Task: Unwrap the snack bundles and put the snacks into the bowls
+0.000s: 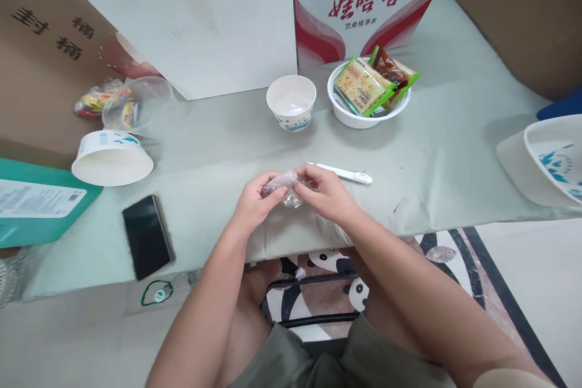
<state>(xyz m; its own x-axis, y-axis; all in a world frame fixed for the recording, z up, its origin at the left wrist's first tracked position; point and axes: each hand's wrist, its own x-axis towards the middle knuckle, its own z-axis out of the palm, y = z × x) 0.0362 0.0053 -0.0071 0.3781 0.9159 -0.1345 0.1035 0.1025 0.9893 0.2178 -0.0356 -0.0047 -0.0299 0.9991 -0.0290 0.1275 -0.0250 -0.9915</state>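
Note:
Near the table's front edge, my left hand (258,201) and my right hand (325,192) hold a crumpled piece of clear plastic (288,187) between them, fingers and thumbs closed on it. Just behind my right hand lies a white, slim utensil or cutter (348,174). Farther back stands an upright paper bowl (292,100) with a blue pattern. To its right, a white bowl (359,123) holds several wrapped snacks (366,86) in green-edged packets.
A black phone (148,236) lies at the left front. Behind it are a tipped paper bowl (113,160), a clear bowl (148,103) and a green package (40,203). White boxes (213,24) line the back. Another patterned container (545,163) is at the right edge.

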